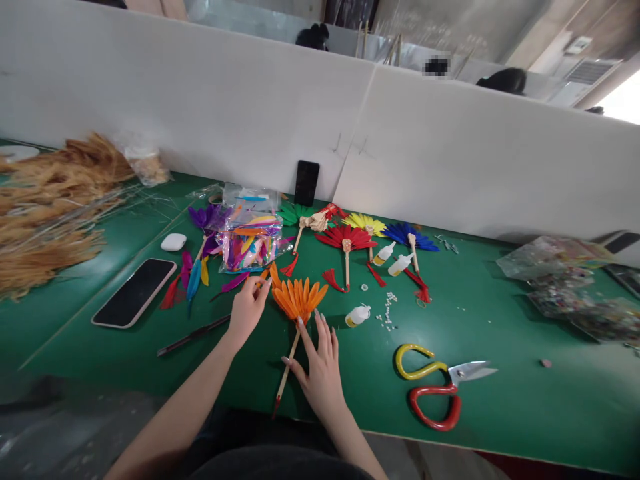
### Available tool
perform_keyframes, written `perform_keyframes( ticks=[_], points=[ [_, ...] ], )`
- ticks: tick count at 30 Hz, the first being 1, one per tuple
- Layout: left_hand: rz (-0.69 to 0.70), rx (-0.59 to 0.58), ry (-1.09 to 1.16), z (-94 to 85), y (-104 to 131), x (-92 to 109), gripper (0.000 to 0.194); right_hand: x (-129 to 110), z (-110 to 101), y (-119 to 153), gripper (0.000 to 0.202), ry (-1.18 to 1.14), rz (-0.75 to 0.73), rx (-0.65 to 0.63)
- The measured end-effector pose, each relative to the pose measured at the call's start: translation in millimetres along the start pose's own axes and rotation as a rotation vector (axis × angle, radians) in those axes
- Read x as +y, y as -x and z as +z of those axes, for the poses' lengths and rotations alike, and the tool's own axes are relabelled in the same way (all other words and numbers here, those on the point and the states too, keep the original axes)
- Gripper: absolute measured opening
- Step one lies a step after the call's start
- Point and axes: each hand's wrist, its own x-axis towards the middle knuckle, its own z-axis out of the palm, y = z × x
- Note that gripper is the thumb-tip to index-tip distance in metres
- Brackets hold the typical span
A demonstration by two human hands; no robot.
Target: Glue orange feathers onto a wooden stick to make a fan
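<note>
An orange feather fan (299, 298) with a thin wooden handle (286, 377) lies in front of me on the green table. My left hand (249, 310) is closed in a pinch on an orange feather (265, 275) at the fan's upper left edge. With its fingers stretched out, my right hand (320, 360) rests over the fan's base, and its thumb crosses the handle. A white glue bottle (358, 315) lies just right of that hand. Left of my left forearm is a dark slim tool (193, 335), perhaps tweezers.
Finished-looking fans in red (345, 239), blue (411, 238), yellow and green lie behind, near more glue bottles (400, 265). Scissors (435, 387) lie at right, a phone (135, 293) at left. A bag of feathers (251, 243) and white board (225, 100) stand behind.
</note>
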Motion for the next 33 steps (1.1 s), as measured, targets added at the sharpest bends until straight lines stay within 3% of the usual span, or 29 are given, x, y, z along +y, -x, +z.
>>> perform_keyframes(
  ticks=[9, 20, 26, 33],
  points=[
    [0.061, -0.129, -0.029, 5.9, -3, -7, 0.037, 0, 0, 0, 0.065, 0.009, 0.0, -0.001],
    [0.103, -0.184, -0.015, 4.8, -3, -1, 0.035, -1, -1, -1, 0.065, 0.006, 0.0, -0.001],
    [0.108, -0.157, 0.022, 6.9, -4, -1, 0.03, -1, -1, -1, 0.064, -0.016, 0.005, -0.005],
    [0.095, -0.163, 0.115, -14.2, 2, 14, 0.03, -3, -5, 2, 0.068, -0.191, 0.089, 0.074]
  ],
)
